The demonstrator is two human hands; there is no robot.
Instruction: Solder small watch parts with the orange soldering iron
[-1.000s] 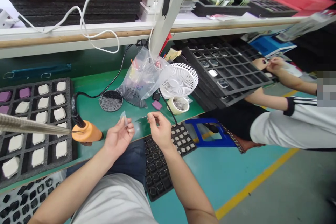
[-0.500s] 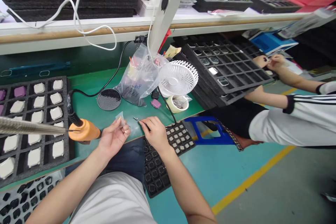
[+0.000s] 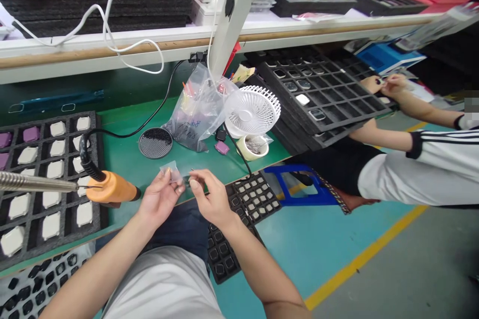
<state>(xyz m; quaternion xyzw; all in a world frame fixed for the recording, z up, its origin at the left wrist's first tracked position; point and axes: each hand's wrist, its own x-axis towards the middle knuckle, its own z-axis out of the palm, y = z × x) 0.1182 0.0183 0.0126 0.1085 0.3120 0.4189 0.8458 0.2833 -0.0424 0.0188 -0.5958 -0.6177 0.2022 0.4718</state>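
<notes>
My left hand [image 3: 160, 193] is closed on a small clear plastic bag [image 3: 172, 169], pinched between thumb and fingers. Close beside it, my right hand [image 3: 209, 198] has thumb and forefinger pressed together around a small, thin metal piece [image 3: 188, 179]; most of that piece is hidden by the fingers, and I cannot make out its kind. Both hands are over the front edge of the green bench [image 3: 123, 152], with a narrow gap between them. To their left hangs an orange-handled electric screwdriver [image 3: 112, 187] on a coiled spring. Behind the bag lies a round black mesh disc [image 3: 155, 143].
At the left, a black foam tray [image 3: 99, 159] holds white and purple square cases. A filled plastic bag [image 3: 194, 114], a white fan [image 3: 252, 112] and a cream tape roll [image 3: 241, 149] stand behind my hands. A co-worker's hands [image 3: 392, 84] work at the right beside stacked trays [image 3: 337, 102].
My right hand has moved left with the thin metal piece, up close to my left hand. The orange screwdriver has shifted slightly left in view. The left hand keeps the bag.
</notes>
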